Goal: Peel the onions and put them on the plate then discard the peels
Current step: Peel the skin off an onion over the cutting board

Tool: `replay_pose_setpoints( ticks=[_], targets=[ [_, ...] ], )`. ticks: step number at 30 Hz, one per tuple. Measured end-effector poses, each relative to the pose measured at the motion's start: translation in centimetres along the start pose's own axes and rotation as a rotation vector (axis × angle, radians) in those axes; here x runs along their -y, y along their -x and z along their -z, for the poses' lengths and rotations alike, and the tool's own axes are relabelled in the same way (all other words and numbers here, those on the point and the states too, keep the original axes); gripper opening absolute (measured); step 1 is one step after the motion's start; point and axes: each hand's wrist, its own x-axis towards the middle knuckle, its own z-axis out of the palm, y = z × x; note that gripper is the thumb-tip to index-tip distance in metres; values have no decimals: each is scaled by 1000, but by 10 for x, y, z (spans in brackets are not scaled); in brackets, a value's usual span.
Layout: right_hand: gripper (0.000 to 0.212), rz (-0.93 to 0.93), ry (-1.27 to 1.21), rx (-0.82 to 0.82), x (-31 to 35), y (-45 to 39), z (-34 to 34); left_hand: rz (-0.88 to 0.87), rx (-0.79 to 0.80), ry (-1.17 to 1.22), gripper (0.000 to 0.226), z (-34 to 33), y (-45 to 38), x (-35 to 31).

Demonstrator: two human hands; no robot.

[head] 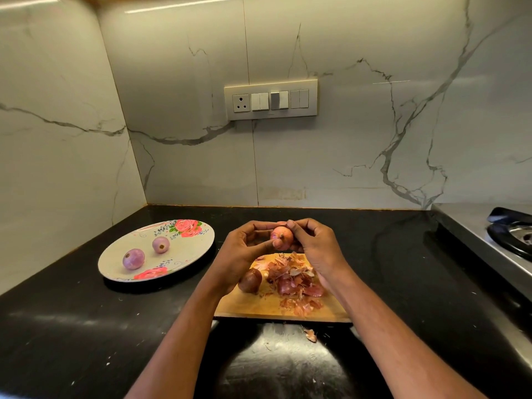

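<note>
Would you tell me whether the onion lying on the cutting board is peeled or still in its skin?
Unpeeled: the onion on the board is covered in brown, dry skin.

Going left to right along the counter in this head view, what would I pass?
Plate with two peeled onions → unpeeled onion on the cutting board → pile of peels → stove.

A single wide-angle head camera looks forward and down from the person's own standpoint, close above the black counter (86, 326), facing the marble back wall (345, 139) and its switch panel (270, 99). Both forearms reach in from the bottom edge, and straight lines bow toward the frame's edges. No second view shares the scene.
</note>
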Motion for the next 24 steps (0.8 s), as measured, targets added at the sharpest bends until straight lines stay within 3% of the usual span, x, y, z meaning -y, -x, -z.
replay_pose_setpoints(
  ticks=[7,10,12,14,17,20,24],
  targets=[
    [8,72,347,-15,5,-1,11,3,-97,63,48,10,1,1],
    [12,68,693,141,7,-1,19,0,-143,38,45,12,-2,4],
    [19,74,785,215,8,0,19,-6,-145,4,43,11,-3,3],
    [25,108,673,181,8,1,18,-13,-123,-3,46,10,-2,1],
    [39,21,242,202,11,1,15,-18,-97,-3,59,10,-2,1],
    [30,-3,51,249,10,4,8,-6,-84,-30,63,10,-4,3],
    [17,-37,-53,136,7,4,2,-9,-63,-45,53,8,-3,2]
  ],
)
